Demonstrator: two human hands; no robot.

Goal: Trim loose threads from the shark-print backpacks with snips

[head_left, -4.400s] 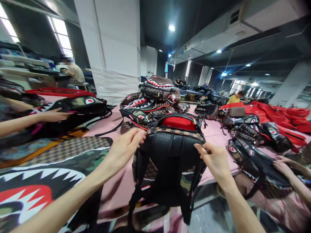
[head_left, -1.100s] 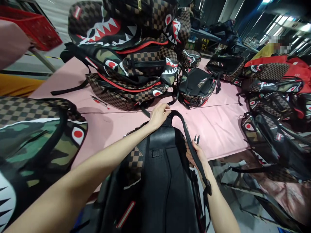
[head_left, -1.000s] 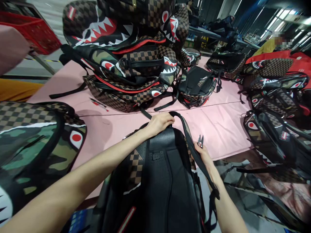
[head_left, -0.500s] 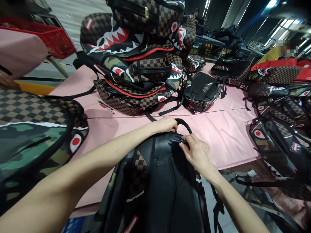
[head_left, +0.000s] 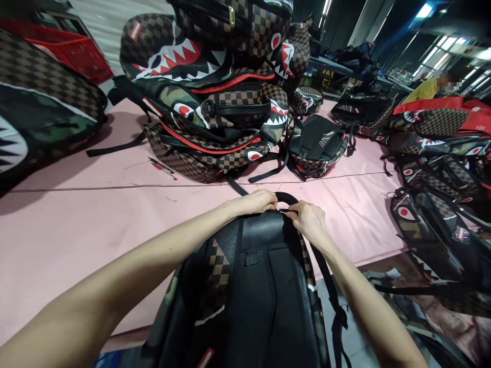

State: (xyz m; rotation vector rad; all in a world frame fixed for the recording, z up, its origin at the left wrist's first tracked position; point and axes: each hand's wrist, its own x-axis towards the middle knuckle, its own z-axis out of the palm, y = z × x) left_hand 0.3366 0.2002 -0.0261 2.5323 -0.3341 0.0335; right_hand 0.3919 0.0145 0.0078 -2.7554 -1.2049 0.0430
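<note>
Head view: the left hand (head_left: pixel 259 201) is closed in a pinch at the far, top edge of the backpack (head_left: pixel 249 301), next to the base of the handle (head_left: pixel 287 197); the exact bit of material between the fingertips cannot be told. The right hand (head_left: pixel 310 219) faces it from the right, fingers curled around a small dark tool (head_left: pixel 283 210) (only its tip shows, probably a pair of snips) directed left into the gap between the hands. The left grip presumably steadies the seam and leaves the right hand free for the tool.

The backpack is at near center, back panel up. Its long axis runs near to far: top end far, lower end near and cut off by the frame. This placing probably brings the handle within easy reach of both hands. A loose strap (head_left: pixel 333 306) hangs along its right side.

Beyond the hands, the pink table (head_left: pixel 153 220) carries a pile of bags (head_left: pixel 207 107) at far center, with a black bag (head_left: pixel 316 145) just right of it. A patterned bag (head_left: pixel 49 117) stands at left. More bags (head_left: pixel 429 240) line the right side. A red crate (head_left: pixel 76 51) is at far left.
</note>
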